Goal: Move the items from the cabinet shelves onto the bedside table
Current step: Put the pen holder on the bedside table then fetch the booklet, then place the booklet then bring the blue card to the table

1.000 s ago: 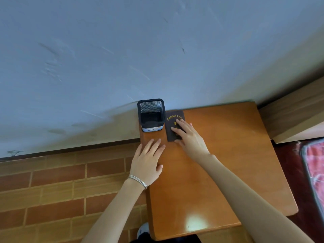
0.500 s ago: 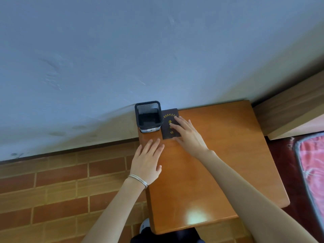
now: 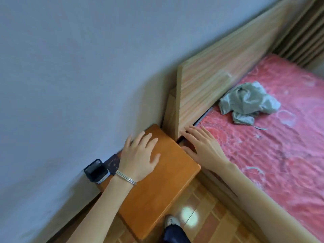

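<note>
The orange wooden bedside table (image 3: 157,193) stands against the wall. A black mesh pen holder (image 3: 96,170) sits at its far left corner, with a dark booklet (image 3: 113,163) lying flat beside it, partly hidden by my wrist. My left hand (image 3: 140,157) hovers over or rests on the tabletop with fingers spread and nothing in it. My right hand (image 3: 204,146) is open too, fingers spread, over the gap between the table and the bed. No cabinet is in view.
A bed with a red patterned mattress (image 3: 273,155) fills the right side, with a wooden headboard (image 3: 219,76) behind it. A crumpled grey cloth (image 3: 249,102) lies on the mattress. Brick-pattern floor tiles (image 3: 201,204) and my shoe (image 3: 172,221) show below.
My view has swung right, bringing the bed into sight. My right hand has left the booklet and moved right, off the table. My left hand has shifted further across the tabletop.
</note>
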